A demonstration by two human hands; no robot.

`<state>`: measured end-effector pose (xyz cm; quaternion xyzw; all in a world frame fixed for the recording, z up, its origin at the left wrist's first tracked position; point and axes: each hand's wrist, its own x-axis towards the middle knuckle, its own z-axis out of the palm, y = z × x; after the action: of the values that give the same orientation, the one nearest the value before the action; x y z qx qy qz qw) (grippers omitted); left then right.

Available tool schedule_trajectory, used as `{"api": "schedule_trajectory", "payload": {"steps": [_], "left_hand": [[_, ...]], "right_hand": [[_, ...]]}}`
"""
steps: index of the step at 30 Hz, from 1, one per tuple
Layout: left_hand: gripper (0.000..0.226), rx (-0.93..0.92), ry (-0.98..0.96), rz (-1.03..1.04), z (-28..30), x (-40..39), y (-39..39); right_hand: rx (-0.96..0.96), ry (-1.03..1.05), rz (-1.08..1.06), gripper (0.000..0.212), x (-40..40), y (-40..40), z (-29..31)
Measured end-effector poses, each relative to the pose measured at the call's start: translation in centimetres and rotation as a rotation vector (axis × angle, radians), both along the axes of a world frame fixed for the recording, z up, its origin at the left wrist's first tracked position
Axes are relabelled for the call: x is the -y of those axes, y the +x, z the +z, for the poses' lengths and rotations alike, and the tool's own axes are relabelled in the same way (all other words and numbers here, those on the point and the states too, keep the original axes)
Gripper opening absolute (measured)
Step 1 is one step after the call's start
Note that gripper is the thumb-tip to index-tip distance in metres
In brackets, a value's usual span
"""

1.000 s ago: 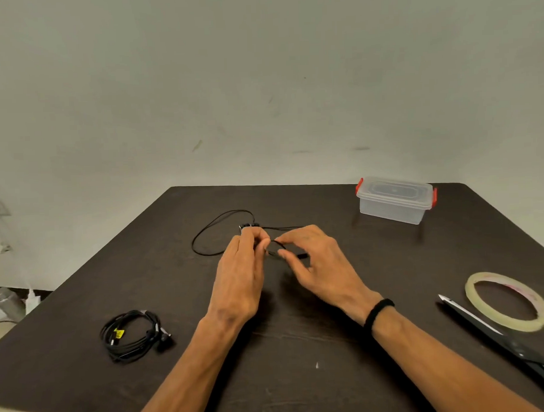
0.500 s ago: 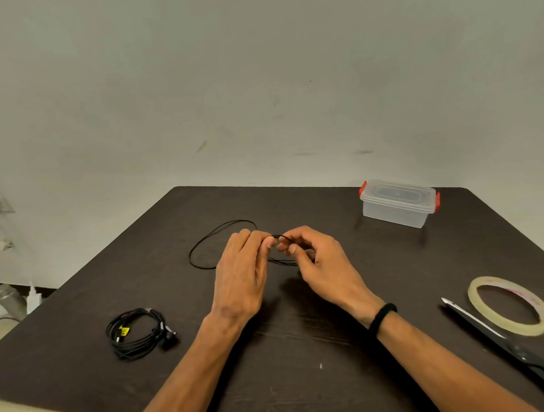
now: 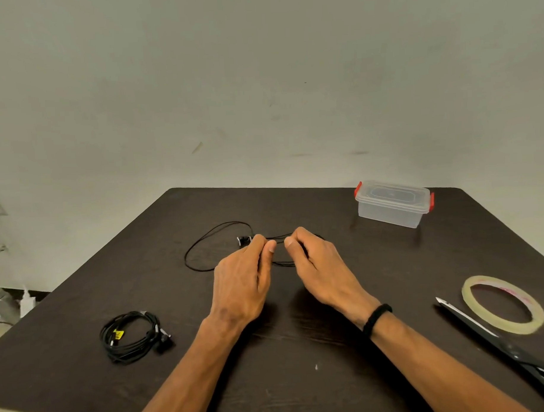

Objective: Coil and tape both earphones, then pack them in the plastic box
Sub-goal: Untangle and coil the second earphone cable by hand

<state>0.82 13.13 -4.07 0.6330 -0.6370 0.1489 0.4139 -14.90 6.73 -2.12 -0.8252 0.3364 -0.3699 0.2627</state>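
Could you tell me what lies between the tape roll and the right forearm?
The head view shows scissors lying between the tape roll and the right forearm.

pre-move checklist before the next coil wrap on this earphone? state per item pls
1. Left hand grip on the loose earphone cable: fingers pinch it near the earbud end, ok.
2. Right hand grip on the same cable: fingers curl round the strands, ok.
3. Slack left to coil: a wide loop lies on the table left of the hands, not ok yet.
4. Tape roll and scissors ready: both lie right of the right forearm, ok.
5. Plastic box open for packing: lid on, red latches appear down, not ok.
6. Other earphone coiled: bundled near the left edge, ok; taped, cannot tell.
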Motion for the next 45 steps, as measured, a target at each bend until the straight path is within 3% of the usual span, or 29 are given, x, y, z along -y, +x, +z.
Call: {"api": "schedule_trajectory", "payload": {"steps": [7,11,14,15,18,20,23,30,33,39,42,45], "left_hand": [[0.029,-0.073,-0.1,0.187,0.4,-0.1,1.2],[0.028,-0.056,-0.106,0.194,0.2,0.0,1.1],[0.029,-0.039,-0.087,0.154,-0.1,0.1,0.8],[0.028,-0.031,-0.083,0.139,-0.2,0.2,0.7],[0.028,-0.013,-0.074,0.12,-0.3,0.5,0.7],[0.03,0.005,-0.069,0.096,-0.4,0.4,0.7],[0.03,0.005,-0.063,0.061,-0.4,0.1,0.8],[0.027,-0.023,-0.05,0.032,-0.2,0.3,0.4],[0.026,-0.045,-0.063,0.045,0.0,0.2,0.7],[0.022,-0.008,-0.068,0.055,-0.1,0.1,1.1],[0.02,-0.007,-0.067,0.032,-0.3,0.3,1.3],[0.017,0.0,-0.082,0.03,-0.4,0.4,1.2]], "right_hand": [[0.134,0.018,-0.398,0.028,4.5,-3.2,-0.6],[-0.058,0.018,-0.496,0.022,6.5,-4.6,-1.6],[-0.305,-0.14,-0.506,0.023,5.8,-4.2,-1.8],[-0.307,-0.228,-0.478,0.027,5.4,-3.8,-1.6],[-0.098,-0.413,-0.206,0.026,2.9,-1.9,-0.4],[0.001,-0.414,-0.023,0.027,0.7,-0.4,-0.2],[0.105,-0.36,0.05,0.028,-0.9,0.9,-0.5],[0.087,-0.405,-0.004,0.017,0.9,-0.1,-0.8],[0.098,-0.443,-0.151,0.013,2.2,-0.7,-0.8],[0.165,-0.311,-0.443,0.01,5.7,-3.9,-0.8],[0.132,-0.208,-0.518,0.012,6.8,-5.1,-1.2],[0.064,-0.259,-0.464,0.022,5.8,-4.4,-1.3]]}}
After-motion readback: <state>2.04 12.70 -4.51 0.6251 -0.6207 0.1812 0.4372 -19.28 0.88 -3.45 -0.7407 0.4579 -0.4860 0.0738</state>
